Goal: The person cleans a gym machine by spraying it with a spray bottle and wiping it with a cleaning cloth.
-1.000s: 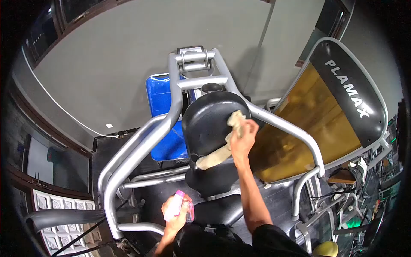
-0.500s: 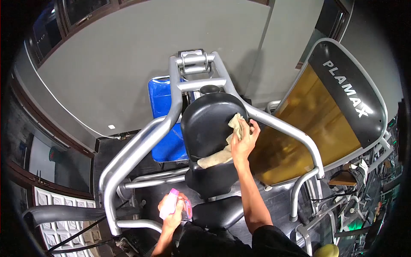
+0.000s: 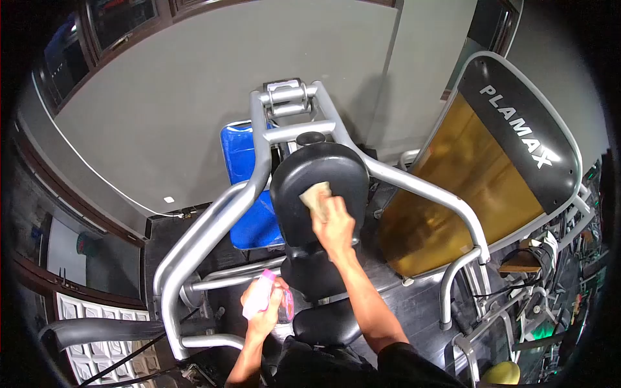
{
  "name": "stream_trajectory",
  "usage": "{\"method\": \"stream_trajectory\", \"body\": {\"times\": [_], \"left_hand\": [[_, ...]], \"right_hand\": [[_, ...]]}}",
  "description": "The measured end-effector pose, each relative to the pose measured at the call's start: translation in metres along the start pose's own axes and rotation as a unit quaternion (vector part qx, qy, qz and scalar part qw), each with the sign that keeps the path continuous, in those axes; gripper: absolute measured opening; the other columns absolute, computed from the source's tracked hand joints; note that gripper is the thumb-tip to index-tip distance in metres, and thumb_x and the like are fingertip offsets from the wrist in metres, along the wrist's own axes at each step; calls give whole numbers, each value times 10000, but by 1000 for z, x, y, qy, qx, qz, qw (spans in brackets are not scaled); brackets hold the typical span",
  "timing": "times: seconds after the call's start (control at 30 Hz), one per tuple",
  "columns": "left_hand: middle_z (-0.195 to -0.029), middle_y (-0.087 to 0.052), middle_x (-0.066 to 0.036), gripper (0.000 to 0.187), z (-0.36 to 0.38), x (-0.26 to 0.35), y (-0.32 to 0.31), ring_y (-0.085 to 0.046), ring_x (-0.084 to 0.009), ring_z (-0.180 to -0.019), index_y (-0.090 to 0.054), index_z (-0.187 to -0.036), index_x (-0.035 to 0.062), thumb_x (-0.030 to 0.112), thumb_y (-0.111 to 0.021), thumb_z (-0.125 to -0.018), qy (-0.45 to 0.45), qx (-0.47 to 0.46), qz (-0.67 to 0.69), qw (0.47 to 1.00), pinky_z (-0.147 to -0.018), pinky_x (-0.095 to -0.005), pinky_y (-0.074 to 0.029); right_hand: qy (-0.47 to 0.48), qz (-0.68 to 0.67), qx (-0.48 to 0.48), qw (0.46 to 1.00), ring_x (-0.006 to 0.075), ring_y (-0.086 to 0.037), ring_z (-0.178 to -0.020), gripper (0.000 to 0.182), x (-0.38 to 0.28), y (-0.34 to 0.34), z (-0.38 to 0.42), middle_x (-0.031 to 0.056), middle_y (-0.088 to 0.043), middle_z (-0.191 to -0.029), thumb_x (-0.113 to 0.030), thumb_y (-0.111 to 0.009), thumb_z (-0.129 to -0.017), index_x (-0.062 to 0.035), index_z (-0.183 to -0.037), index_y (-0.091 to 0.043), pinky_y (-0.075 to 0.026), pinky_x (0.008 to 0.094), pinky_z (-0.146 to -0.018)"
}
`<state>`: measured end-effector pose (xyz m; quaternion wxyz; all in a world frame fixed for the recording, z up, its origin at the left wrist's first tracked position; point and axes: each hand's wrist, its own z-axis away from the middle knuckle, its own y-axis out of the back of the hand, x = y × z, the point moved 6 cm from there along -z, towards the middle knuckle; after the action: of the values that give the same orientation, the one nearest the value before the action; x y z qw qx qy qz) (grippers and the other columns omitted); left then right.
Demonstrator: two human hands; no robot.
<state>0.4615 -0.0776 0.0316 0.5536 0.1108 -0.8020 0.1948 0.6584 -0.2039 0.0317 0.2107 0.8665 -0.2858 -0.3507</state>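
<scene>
My right hand [image 3: 334, 226] is closed around a pale yellow cloth [image 3: 315, 197], which is pressed to the middle of a black padded backrest [image 3: 346, 168]. Slight motion blur softens the fingers. Lower down, my left hand [image 3: 264, 310] grips a spray bottle [image 3: 261, 294] with a white and pink head and a clear, pink-marked body partly hidden by the fingers. It is held left of the black seat pad [image 3: 326, 322], in front of my body.
Silver tube arms [image 3: 207, 239] of the exercise machine curve around both sides of the backrest. A tall PLAMAX panel [image 3: 517, 142] stands at right. Behind the frame are a blue padded seat [image 3: 259, 223] and a grey wall [image 3: 213, 71].
My right hand has moved left across the backrest with the cloth, from its right edge to the middle. The cloth is now bunched up. My left hand still holds the spray bottle.
</scene>
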Motion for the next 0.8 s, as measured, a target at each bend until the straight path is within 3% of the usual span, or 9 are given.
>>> {"method": "stream_trajectory", "body": {"times": [0.07, 0.17, 0.3, 0.33, 0.5, 0.6, 0.63, 0.73, 0.8], "left_hand": [[-814, -644, -143, 94, -8, -2, -5, -585, -119, -568, -568, -937, -23, 44, -602, -880, 0, -7, -1, 1000, -522, -260, -482], [-816, -647, -125, 89, -22, -3, -12, -585, -106, -575, -574, -944, -21, 32, -602, -878, 8, -10, 8, 1000, -531, -256, -482], [-807, -640, -78, 87, -44, -9, -22, -574, -79, -550, -583, -971, -22, 4, -575, -888, 14, -65, -60, 996, -511, -231, -470], [-806, -635, -74, 87, -51, -5, -26, -568, -76, -547, -582, -973, -20, 11, -574, -892, 14, -55, -48, 997, -508, -231, -467], [-813, -625, -68, 105, -69, -9, -36, -553, -71, -539, -582, -994, -20, 31, -573, -903, 4, -54, -51, 997, -504, -227, -456], [-827, -632, -71, 144, -71, -18, -37, -548, -65, -540, -584, -1025, -23, 48, -587, -900, 0, -50, -1, 999, -505, -219, -452], [-827, -632, -71, 144, -71, -23, -36, -548, -65, -540, -584, -1025, -23, 48, -587, -900, 0, -49, 1, 999, -505, -219, -452], [-838, -637, -78, 172, -69, -33, -28, -548, -68, -536, -575, -1059, -29, 44, -583, -904, 14, -16, -9, 1000, -492, -218, -454], [-837, -636, -77, 183, -67, -35, -27, -548, -71, -536, -572, -1068, -28, 48, -586, -903, 16, -5, 1, 1000, -492, -220, -456]], "right_hand": [[34, -13, -33, 999, 325, -610, -660, 312, -1, -8, 3, 87, -538, -811, -105, -708, -721, -135, -1016, -608, -521, 416, -571], [165, 52, -54, 984, 239, -614, -625, 402, 17, 2, 2, 43, -533, -820, -158, -713, -711, -215, -1096, -613, -519, 348, -512], [-62, 1, 125, 990, 294, -618, -722, 311, 62, 35, -12, 61, -572, -846, -121, -672, -777, -144, -1082, -614, -520, 391, -611], [-118, -48, 114, 985, 354, -606, -860, 399, 63, 32, -11, 132, -558, -991, -114, -666, -793, -92, -1173, -545, -507, 433, -731], [-98, -73, 69, 990, 466, -433, -1139, 690, 29, 23, 4, 286, -362, -1227, -31, -631, -772, -55, -1376, -298, -421, 474, -936], [-90, -155, -59, 982, 416, -434, -1186, 748, 34, 38, 1, 243, -414, -1244, 134, -499, -687, -53, -1392, -331, -369, 423, -1020], [-76, -180, -82, 977, 325, -458, -1212, 686, 41, 41, -5, 199, -461, -1263, 123, -533, -729, -34, -1375, -362, -351, 380, -1041], [-142, -446, 5, 884, 198, -444, -1214, 541, 49, 55, -23, 115, -485, -1278, 11, -607, -836, 8, -1334, -396, -340, 325, -1040], [-171, -417, 112, 885, 228, -460, -1192, 519, 42, 67, -36, 122, -492, -1261, 0, -612, -839, -1, -1320, -416, -360, 343, -1016]]}}
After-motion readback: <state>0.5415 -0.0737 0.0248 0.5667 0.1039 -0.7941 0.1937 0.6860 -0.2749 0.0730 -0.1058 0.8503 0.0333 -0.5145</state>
